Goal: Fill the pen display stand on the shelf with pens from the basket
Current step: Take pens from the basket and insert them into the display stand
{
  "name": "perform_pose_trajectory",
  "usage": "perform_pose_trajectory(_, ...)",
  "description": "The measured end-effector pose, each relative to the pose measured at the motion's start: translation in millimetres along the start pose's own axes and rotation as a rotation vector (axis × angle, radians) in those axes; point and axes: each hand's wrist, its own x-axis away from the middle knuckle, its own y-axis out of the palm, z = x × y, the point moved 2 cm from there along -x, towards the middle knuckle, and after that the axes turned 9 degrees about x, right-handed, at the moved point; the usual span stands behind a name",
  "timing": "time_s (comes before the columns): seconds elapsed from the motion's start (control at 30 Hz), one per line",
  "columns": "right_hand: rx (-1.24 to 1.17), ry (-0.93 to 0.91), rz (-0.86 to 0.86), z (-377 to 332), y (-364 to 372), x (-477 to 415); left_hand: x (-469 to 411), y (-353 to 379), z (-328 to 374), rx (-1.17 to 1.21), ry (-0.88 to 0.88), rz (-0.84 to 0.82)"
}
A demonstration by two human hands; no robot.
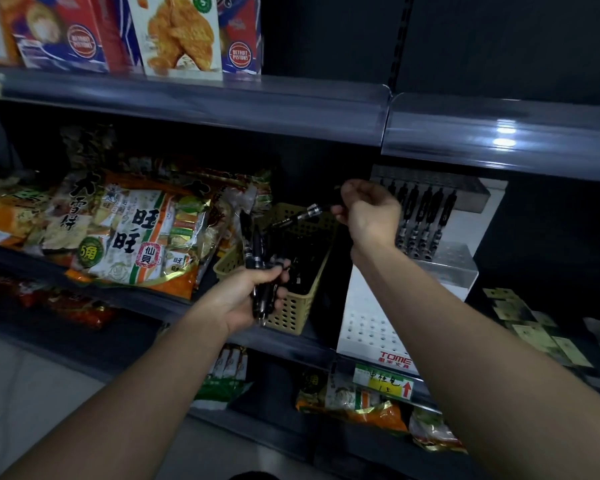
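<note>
On the middle shelf [284, 341], a white pen stand [364, 306] is sitting just right of the yellow basket [291, 313]. The left hand [253, 299] is gripping a bundle of pens [257, 251] pointing upward. The right hand [371, 213] is pinching one pen [298, 216], stretching leftward and slightly downward over the basket.

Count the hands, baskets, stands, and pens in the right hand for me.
Hands: 2, left hand gripping a pen bunch, and right hand
Basket: 1
Stand: 1
Pen: 1, pinched by the right hand
Total: 5
</note>
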Motion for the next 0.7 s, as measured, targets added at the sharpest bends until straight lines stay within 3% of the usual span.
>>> perform_pose_trajectory(0.13, 0.196, -0.343, -0.014, 4.9, 10.4, 16.6, -3.2, 12.2, 0.2, 0.204, 0.024, 0.054)
perform_pose_trajectory(0.27, 0.567, -0.720, -0.168, 19.2, 14.6, 43.6, -2.1, 23.5, 3.4, 0.345, 0.095, 0.063)
perform_pose_trajectory(0.5, 0.870, -1.141, -0.415, 40.1, 9.4, 64.5, 2.9, 26.8, 5.1, 0.472, 0.128, 0.046)
perform_pose_trajectory(0.7, 0.995, -1.219, -0.541, 42.6, 3.8, 66.7, 1.2, 24.9, 4.1, 0.440, 0.108, 0.080)
